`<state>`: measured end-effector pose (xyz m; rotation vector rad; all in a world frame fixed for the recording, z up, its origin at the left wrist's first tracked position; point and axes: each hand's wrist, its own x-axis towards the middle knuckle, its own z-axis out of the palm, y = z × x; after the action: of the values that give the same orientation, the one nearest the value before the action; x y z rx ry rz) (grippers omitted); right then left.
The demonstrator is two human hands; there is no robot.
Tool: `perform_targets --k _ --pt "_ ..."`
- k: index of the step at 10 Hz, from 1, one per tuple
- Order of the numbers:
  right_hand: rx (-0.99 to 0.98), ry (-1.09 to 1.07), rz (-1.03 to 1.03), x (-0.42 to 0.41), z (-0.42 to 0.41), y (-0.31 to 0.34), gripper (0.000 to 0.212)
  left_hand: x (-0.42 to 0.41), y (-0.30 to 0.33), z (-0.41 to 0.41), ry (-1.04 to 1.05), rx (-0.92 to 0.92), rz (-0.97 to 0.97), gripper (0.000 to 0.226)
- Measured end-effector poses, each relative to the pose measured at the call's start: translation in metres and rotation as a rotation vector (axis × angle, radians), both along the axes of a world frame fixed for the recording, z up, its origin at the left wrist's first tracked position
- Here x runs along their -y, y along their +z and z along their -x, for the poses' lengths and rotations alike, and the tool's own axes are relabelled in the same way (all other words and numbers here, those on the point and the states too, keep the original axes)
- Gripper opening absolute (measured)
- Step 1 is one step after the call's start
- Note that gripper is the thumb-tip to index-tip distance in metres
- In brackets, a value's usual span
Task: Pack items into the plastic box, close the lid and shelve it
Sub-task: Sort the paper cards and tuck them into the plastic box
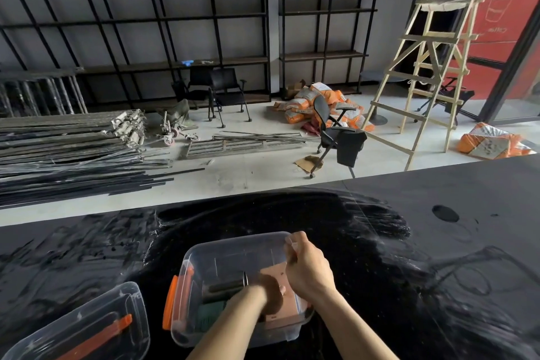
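Head view looks down on a clear plastic box standing open on a dusty black counter, close to the near edge and a little left of the middle. Its walls are see-through with rounded corners, and an orange latch hangs on its left end. Inside lie a dark cylinder across the middle, something green toward the near side, and a tan flat card against the right wall.

The left hand reaches down into the box, fingers curled beside the cylinder's end and over the card; whether it actually grips either one cannot be told, since the box wall and the other hand blur it. The right hand is closed on the box's right rim, fingers wrapped over the edge at the far right corner.

A clear lid with an orange clip lies on the counter left of the box, apart from it.

Beyond the counter, orange and white sacks are heaped on the floor; their print is too small to read. A red panel at the far right carries a white outline drawing of stacked cups, with a short word below that is not legible. A wooden ladder stands in front of it.
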<state>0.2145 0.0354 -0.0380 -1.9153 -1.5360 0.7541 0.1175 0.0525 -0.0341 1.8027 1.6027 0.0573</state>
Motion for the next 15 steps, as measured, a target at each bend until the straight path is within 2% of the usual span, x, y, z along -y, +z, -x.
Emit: perform_targets --k 1,2,3,4,5,6,7,8,9,10,11,12,14,15 --pt "0.014 0.014 0.017 0.0 0.0 0.002 0.019 0.004 -0.021 0.002 0.056 0.028 -0.051 0.041" --pt "0.012 0.026 0.03 0.002 -0.001 0.005 0.027 0.012 -0.012 0.004 0.045 -0.237 -0.147 0.038" --pt "0.018 0.036 0.031 0.0 -0.002 0.003 0.023 0.007 0.001 0.013 -0.032 -0.294 -0.251 0.031" --pt "0.018 0.006 0.03 -0.001 -0.002 0.001 0.02 0.005 0.004 0.016 0.044 -0.084 -0.037 0.023" --pt "-0.013 -0.03 0.016 0.0 -0.002 0.002 0.036 0.001 -0.008 0.016 0.096 0.151 0.257 0.02" --pt "-0.04 -0.039 0.003 0.0 -0.003 0.001 0.041 0.0 -0.019 0.013 -0.159 -0.04 0.156 0.01" --pt "-0.052 -0.04 -0.014 0.0 -0.003 -0.001 0.039 -0.005 -0.027 0.02 -0.475 -0.118 -0.063 0.023" --pt "-0.062 -0.049 -0.021 -0.002 -0.003 -0.005 0.038 -0.001 -0.022 0.023 -0.454 -0.037 -0.038 0.045" --pt "-0.076 -0.053 -0.025 -0.003 -0.003 -0.006 0.037 0.001 -0.016 0.025 -0.428 0.104 0.003 0.041" --pt "-0.076 -0.054 -0.025 -0.004 -0.003 -0.007 0.036 -0.002 -0.018 0.03 -0.487 0.085 -0.048 0.033" --pt "-0.065 -0.051 -0.018 -0.005 -0.003 -0.008 0.036 -0.009 -0.037 0.033 -0.726 -0.117 -0.223 0.022" --pt "-0.06 -0.055 -0.015 -0.005 -0.001 -0.009 0.036 -0.012 -0.026 0.032 -0.601 -0.238 0.004 0.039" --pt "-0.059 -0.058 -0.015 -0.005 -0.002 -0.007 0.035 -0.016 -0.026 0.03 -0.633 -0.299 -0.004 0.046" --pt "-0.052 -0.048 -0.014 -0.005 -0.001 -0.004 0.035 -0.015 -0.015 0.025 -0.724 -0.301 -0.054 0.037"
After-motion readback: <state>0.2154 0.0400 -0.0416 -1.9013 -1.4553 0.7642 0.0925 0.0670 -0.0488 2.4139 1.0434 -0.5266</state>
